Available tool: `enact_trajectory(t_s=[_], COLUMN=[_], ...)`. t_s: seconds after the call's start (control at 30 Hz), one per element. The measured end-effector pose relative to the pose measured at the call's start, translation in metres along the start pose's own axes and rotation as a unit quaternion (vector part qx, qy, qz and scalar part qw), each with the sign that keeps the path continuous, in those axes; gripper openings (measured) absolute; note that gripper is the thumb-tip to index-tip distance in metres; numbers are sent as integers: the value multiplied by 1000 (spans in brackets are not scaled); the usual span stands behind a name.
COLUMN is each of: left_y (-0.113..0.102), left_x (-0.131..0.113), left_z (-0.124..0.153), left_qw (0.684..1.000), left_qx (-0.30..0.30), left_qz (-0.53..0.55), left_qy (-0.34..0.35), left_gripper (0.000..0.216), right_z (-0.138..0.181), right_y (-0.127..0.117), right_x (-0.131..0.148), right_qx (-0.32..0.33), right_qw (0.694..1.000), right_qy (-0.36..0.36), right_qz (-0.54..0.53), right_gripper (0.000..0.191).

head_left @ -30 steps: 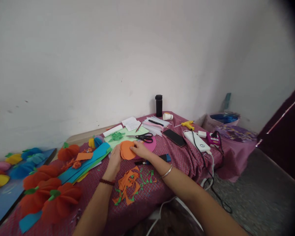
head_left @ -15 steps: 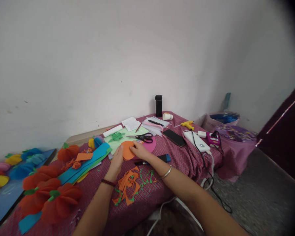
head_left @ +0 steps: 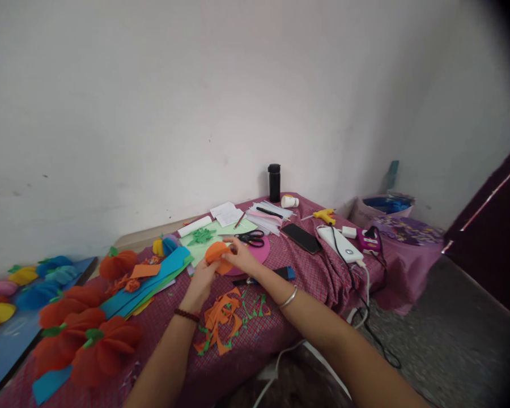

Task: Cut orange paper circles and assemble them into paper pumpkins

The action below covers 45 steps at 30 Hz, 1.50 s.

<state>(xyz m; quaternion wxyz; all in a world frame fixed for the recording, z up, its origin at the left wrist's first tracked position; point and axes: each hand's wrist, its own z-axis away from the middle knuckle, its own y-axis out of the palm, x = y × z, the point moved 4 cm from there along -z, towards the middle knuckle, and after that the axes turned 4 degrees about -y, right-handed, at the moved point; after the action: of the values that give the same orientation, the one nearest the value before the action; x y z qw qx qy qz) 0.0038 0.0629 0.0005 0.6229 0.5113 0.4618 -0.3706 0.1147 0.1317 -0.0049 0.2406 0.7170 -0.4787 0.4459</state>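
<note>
Together, both hands are at work over the middle of the table (head_left: 310,272), where the orange paper circles (head_left: 217,251) are held up at a tilt. The left hand (head_left: 204,277) pinches their near left side, thumb over the face; the right hand (head_left: 241,258) grips the other side, thumb and fingers nearly closed on the paper. Half a second ago the circles made one flat, even stack with the left fingers laid along its edge; now they are skewed apart, and the right fingers sit higher. Just beyond the right hand, scissors (head_left: 251,237) rest partly on a pink paper circle (head_left: 262,251). Orange and green scraps (head_left: 222,320) lie below the hands toward the table's front edge, and blue strips (head_left: 153,277) lie to the left. A band of cloth shows between the pink circle and the phone (head_left: 301,238). Paper pumpkins (head_left: 104,351) crowd the left front, a yellow glue gun (head_left: 324,216) lies near the right edge, and a black bottle (head_left: 274,184) stands by the far corner.
</note>
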Motion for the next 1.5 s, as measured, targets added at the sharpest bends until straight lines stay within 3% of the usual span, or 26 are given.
enact_trajectory(t_s=[0.13,0.27,0.4,0.57,0.77,0.97,1.13,1.4,1.5], left_y=[0,-4,-12,-19,-19,-20,-15,-16,-16], left_x=[-1,2,-3,-15,-19,-2,7,0,-1], left_z=[1,-2,-4,-5,-8,-14,-14,-14,-15], left_qw=[997,994,997,997,928,879,832,865,863], left_qx=[17,22,-10,-34,-51,-44,-52,-83,-79], left_qz=[72,102,73,-54,-337,-446,-527,-443,-440], left_qy=[-21,-44,-37,36,152,163,166,220,234], left_gripper=[40,41,34,31,4,13,40,43,44], right_z=[-2,-1,1,4,3,2,4,0,-1], right_y=[4,0,-4,-1,-6,-9,-7,-9,-10], right_x=[-6,-4,6,10,16,8,-6,-1,-1], right_qx=[29,9,-5,43,23,18,51,21,21], right_qw=[999,1000,990,964,962,969,963,962,961], right_qy=[10,3,-29,-66,-57,-22,3,0,2], right_qz=[-34,26,137,254,267,246,263,272,275], right_gripper=[21,11,4,7,13,20,29,18,16])
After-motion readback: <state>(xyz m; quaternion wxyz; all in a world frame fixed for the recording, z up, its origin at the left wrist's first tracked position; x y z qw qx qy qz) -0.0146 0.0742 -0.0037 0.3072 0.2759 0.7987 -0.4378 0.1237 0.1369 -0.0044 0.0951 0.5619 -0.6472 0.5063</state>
